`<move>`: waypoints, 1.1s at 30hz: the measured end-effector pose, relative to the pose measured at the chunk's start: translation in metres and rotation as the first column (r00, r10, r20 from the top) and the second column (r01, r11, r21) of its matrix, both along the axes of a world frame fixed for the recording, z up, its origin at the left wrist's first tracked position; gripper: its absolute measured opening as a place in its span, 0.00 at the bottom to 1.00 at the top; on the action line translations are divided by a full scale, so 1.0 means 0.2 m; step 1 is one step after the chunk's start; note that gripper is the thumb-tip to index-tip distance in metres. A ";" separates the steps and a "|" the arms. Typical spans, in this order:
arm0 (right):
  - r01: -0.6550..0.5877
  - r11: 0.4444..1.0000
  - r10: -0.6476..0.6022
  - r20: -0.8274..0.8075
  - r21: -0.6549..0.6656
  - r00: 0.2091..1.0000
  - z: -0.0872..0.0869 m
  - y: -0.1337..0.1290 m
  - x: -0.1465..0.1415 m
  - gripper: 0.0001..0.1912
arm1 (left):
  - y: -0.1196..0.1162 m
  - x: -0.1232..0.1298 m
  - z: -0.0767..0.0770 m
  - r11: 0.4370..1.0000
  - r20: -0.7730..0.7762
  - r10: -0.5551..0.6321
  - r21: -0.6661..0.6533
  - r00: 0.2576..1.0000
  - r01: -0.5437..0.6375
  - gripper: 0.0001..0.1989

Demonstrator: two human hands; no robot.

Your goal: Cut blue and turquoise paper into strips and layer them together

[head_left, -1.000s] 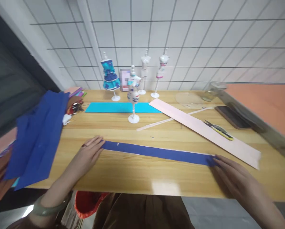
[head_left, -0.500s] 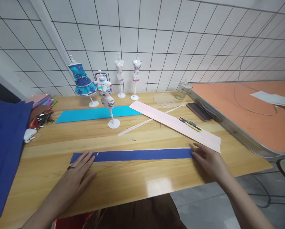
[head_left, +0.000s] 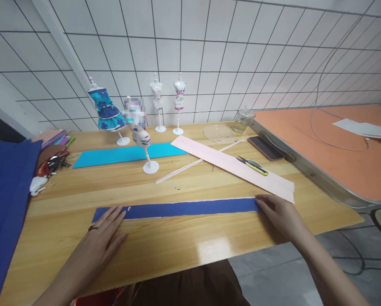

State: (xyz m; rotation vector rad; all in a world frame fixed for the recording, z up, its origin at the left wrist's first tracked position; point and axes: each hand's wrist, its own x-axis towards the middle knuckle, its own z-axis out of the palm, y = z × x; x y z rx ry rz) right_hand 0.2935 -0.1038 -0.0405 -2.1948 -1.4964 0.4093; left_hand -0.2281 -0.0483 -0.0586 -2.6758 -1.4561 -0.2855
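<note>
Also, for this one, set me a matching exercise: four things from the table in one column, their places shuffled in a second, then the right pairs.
Things
1. Long dark blue strip
2. Small yellow-handled snips
3. Flat bright turquoise strip
4. Dark rectangular phone

Places
A. On the long pale pink strip, along its far edge
B. Just nearer than the clear glass cup
C. Touched by the left hand near one end, the right hand at the other
D. Right end meeting the pink strip's far end

Pairs: 1-C, 2-A, 3-D, 4-B
</note>
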 end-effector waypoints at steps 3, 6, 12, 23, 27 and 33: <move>0.002 1.000 -0.001 0.029 -0.014 1.000 0.01 0.02 -0.01 0.14 | 0.00 0.01 0.01 1.000 -0.006 0.005 -0.007 1.000 -0.005 0.27; 0.012 1.000 -0.012 0.043 -0.010 0.999 0.02 0.02 -0.02 0.14 | 0.00 0.01 0.01 1.000 0.009 0.010 -0.013 1.000 -0.010 0.27; 0.041 0.999 -0.042 0.047 0.017 0.998 0.02 -0.01 -0.02 0.16 | -0.01 0.01 0.01 1.000 0.009 0.017 -0.011 1.000 -0.017 0.27; 0.013 1.000 -0.014 0.154 0.011 0.988 0.02 0.02 -0.04 0.14 | -0.01 0.02 0.03 0.999 0.025 0.027 -0.022 0.999 -0.027 0.27; 0.010 0.996 -0.029 0.210 0.091 0.977 -0.01 0.01 -0.05 0.17 | -0.02 0.03 0.04 0.999 0.042 0.038 -0.028 0.998 -0.037 0.26; -0.425 0.840 0.229 0.490 0.337 0.841 -0.12 -0.04 -0.16 0.18 | -0.05 0.05 0.07 0.996 0.028 0.063 -0.062 0.998 -0.062 0.24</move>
